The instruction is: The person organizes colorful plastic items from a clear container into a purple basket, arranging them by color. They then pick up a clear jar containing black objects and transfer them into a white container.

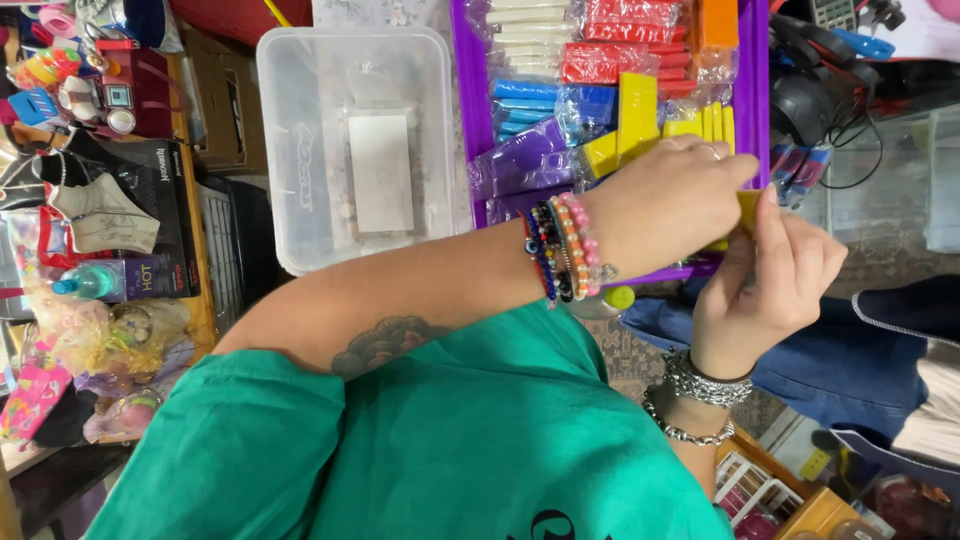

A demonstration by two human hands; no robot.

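Observation:
My left hand (665,200), with beaded bracelets at the wrist, reaches across to the near edge of a purple tray (757,90). My right hand (770,285), with silver chain bracelets, meets it from below. Both hands pinch a small yellow clay piece (747,208) between their fingertips; most of it is hidden by the fingers. The tray holds wrapped clay bars: white, red (610,60), orange, blue (540,95), yellow (637,110) and purple (525,155).
A clear plastic box (350,140) with a lid lies left of the tray. Black headphones (800,95) and cables sit to the right. A cluttered shelf with a black carton (165,215), bottle and toys fills the left side.

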